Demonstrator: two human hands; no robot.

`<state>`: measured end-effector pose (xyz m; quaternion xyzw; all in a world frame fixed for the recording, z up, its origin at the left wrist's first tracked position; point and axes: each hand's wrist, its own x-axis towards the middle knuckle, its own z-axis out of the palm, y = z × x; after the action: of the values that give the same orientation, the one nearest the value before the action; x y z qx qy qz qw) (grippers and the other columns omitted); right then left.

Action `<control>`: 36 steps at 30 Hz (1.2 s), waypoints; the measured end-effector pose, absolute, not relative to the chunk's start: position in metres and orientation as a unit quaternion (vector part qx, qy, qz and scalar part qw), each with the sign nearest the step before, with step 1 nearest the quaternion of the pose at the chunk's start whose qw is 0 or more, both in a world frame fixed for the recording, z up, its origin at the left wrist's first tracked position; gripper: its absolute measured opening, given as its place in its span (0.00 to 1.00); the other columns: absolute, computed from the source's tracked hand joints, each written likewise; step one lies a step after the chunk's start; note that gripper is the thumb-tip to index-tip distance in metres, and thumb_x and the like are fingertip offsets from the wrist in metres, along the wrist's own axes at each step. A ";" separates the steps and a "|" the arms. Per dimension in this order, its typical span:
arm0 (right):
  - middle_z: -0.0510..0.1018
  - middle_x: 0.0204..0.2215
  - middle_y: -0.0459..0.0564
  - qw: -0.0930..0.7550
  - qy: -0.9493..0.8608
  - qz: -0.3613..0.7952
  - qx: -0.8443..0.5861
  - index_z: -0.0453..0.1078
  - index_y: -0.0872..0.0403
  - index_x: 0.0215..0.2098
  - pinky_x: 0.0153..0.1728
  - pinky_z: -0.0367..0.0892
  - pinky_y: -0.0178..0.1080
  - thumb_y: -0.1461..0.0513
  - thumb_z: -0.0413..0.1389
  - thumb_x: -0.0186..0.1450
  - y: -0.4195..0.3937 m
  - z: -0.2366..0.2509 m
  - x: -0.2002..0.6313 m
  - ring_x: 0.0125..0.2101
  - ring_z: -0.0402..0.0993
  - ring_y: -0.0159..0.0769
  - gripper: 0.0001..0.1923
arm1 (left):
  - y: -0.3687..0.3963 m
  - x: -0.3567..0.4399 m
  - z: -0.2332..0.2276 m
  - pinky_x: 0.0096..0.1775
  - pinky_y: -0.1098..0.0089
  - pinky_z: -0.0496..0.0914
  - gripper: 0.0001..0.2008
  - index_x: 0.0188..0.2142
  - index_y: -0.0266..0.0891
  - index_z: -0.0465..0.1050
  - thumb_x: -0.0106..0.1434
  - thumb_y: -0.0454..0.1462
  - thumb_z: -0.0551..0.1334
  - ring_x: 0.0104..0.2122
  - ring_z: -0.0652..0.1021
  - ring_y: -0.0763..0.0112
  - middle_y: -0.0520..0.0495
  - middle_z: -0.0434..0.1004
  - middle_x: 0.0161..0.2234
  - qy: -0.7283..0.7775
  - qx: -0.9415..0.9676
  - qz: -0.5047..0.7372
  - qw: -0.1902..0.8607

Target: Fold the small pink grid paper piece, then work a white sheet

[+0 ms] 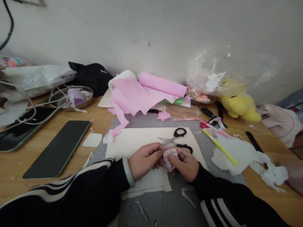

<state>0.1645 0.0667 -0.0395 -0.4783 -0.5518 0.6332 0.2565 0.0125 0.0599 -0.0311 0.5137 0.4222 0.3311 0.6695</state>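
Note:
My right hand (pixel 186 163) grips a small pink paper piece (pixel 172 156) whose face carries a white patch with black drawn lines. Its thumb presses on the front, and the fingers behind are mostly hidden. From the left, my left hand (pixel 148 159) is closed, with thumb and forefinger pinching at the piece's left edge. Just behind the hands, black-handled scissors (pixel 176 137) lie with their blades apart. Beneath them is a large cream paper sheet (pixel 139 137) on a grey cutting mat (pixel 163 205).
A torn pink paper sheet (pixel 132 96) and a pink roll (pixel 163 84) lie against the wall. Two phones, one a dark phone (pixel 59 149), rest at left. A yellow highlighter (pixel 220 146), white scraps and a yellow plush toy (pixel 241 102) occupy the right.

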 end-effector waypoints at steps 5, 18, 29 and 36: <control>0.63 0.17 0.42 0.257 -0.562 0.625 -0.477 0.60 0.58 0.26 0.13 0.57 0.28 0.56 0.50 0.52 0.067 -0.040 0.164 0.15 0.58 0.23 0.11 | 0.061 0.014 -0.031 0.19 0.77 0.57 0.09 0.24 0.35 0.60 0.56 0.38 0.50 0.17 0.63 0.80 0.55 0.63 0.17 0.428 0.511 0.336 0.665; 0.64 0.19 0.43 0.262 -0.570 0.631 -0.456 0.61 0.57 0.27 0.14 0.58 0.27 0.56 0.49 0.54 0.067 -0.045 0.166 0.17 0.59 0.23 0.11 | 0.061 0.013 -0.033 0.19 0.78 0.57 0.10 0.24 0.35 0.60 0.55 0.41 0.53 0.17 0.63 0.81 0.55 0.62 0.17 0.426 0.513 0.331 0.668; 0.65 0.20 0.44 0.261 -0.593 0.624 -0.438 0.62 0.57 0.27 0.16 0.58 0.27 0.58 0.48 0.55 0.066 -0.043 0.166 0.18 0.60 0.23 0.09 | 0.061 0.014 -0.032 0.19 0.78 0.57 0.11 0.23 0.35 0.60 0.55 0.41 0.52 0.17 0.63 0.80 0.56 0.61 0.16 0.438 0.521 0.333 0.653; 0.64 0.19 0.44 0.231 -0.621 0.610 -0.434 0.62 0.57 0.27 0.16 0.56 0.27 0.57 0.48 0.55 0.065 -0.043 0.166 0.18 0.59 0.23 0.11 | 0.061 0.013 -0.035 0.19 0.78 0.57 0.10 0.25 0.35 0.61 0.54 0.41 0.54 0.17 0.62 0.81 0.56 0.62 0.18 0.417 0.521 0.331 0.667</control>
<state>0.1663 0.0650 -0.0426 -0.4339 -0.6213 0.6102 0.2311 0.0133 0.0610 -0.0352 0.5208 0.4173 0.3312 0.6670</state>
